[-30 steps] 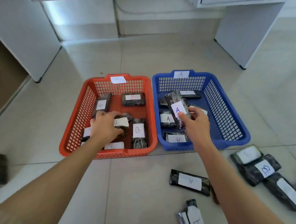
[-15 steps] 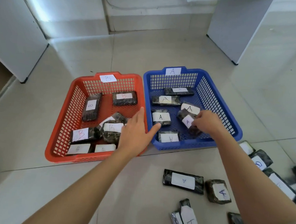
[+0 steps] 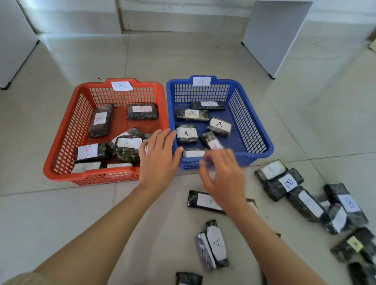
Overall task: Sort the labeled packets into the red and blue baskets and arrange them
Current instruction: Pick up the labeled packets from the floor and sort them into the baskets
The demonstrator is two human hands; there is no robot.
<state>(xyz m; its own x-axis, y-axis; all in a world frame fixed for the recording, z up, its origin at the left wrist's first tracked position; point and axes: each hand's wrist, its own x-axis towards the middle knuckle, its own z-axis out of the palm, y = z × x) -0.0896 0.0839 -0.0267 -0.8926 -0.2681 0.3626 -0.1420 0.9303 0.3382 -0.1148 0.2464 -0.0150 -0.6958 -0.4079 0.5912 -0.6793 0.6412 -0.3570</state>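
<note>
Packets [image 3: 186,133] marked A in blue basket [image 3: 244,123], B ones in red basket [image 3: 72,132]; more loose on floor [image 3: 48,222], several cut off at right and bottom edges. Faint labels on red basket's front pair. Left hand [image 3: 157,160] flat over seam between baskets, fingers [image 3: 161,141] straight, holding nothing. Right hand [image 3: 223,177] blurred over blue basket's front rim, fingers spread, empty, hiding part of front packet [image 3: 193,153], label unreadable.
</note>
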